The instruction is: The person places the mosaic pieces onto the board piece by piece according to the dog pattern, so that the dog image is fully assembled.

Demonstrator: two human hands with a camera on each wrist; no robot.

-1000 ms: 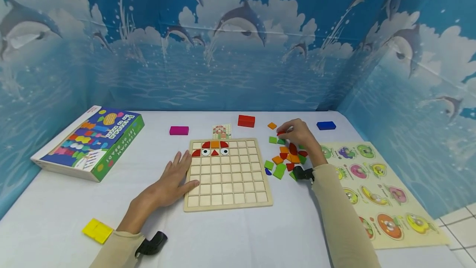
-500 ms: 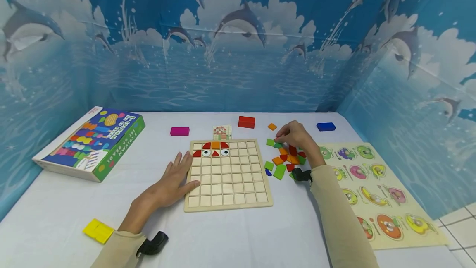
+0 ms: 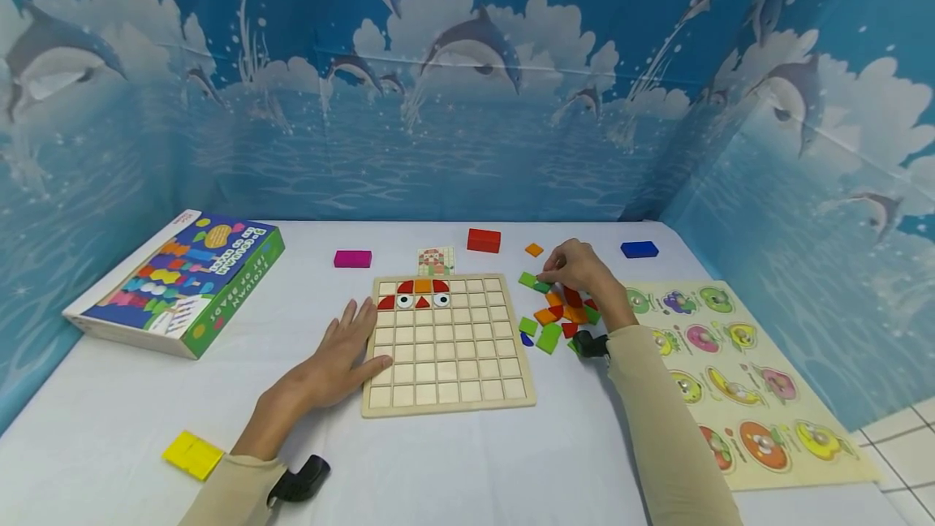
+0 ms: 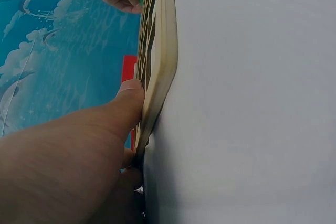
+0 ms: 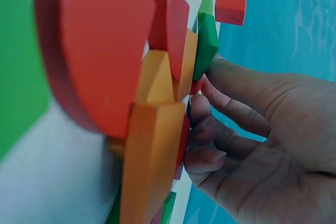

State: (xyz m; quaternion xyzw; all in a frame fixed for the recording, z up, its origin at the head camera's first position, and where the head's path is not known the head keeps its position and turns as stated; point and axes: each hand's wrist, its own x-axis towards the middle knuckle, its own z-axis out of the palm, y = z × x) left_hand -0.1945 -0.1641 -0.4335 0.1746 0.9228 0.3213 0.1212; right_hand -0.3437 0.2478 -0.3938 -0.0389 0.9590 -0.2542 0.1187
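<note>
Fingers of our left hand point(image 3: 338, 358) lie straight and slightly apart along the left edge of the grid board point(image 3: 467, 347), the thumb reaching onto its face. We have that board flat at the middle of the white worktop point(image 3: 467, 469). In its top row sit two curved red tiles point(image 3: 406, 286) with an orange square point(image 3: 423, 285) between them; the row below carries another red tile, two eye tiles point(image 3: 441, 299) and a red triangle point(image 3: 422, 302) between the eyes.

Our right hand point(image 3: 579, 264) is to the right of the board, fingers bent and tips clamped together on a red piece point(image 5: 196, 87), of which we see only a sliver in the right wrist view. A dark green piece point(image 5: 206, 45) stands right at those fingertips, and the loose pieces point(image 3: 575, 314), orange, red and green, lie heaped just beneath the hand and wrist.

We see a picture card point(image 3: 436, 261) just beyond the board's far edge, with a red block point(image 3: 484, 241) near it. A blue block point(image 3: 639, 249) lies beyond the fruit board point(image 3: 825, 473) on our right, and a printed box point(image 3: 175, 278) lies far left.
</note>
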